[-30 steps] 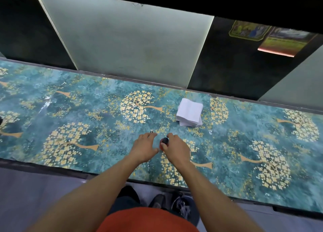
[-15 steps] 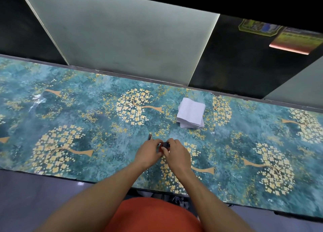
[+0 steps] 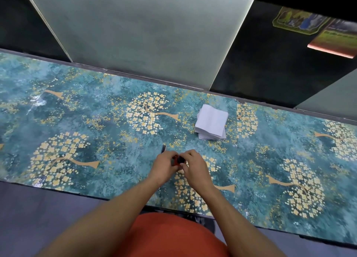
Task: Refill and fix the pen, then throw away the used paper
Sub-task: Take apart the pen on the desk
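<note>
A long table [image 3: 81, 109] covered in a teal cloth with gold tree patterns carries a stack of white paper [image 3: 211, 124] toward its far edge. Near the front edge the left hand [image 3: 163, 166] and right hand [image 3: 193, 166] meet, fingers closed together around a small dark object [image 3: 180, 159]. A dark pen [image 3: 163, 148] pokes out just beyond the left hand's fingers.

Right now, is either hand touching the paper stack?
Apart. The head view shows patterned tabletop between the paper stack and both the left hand and right hand.
</note>
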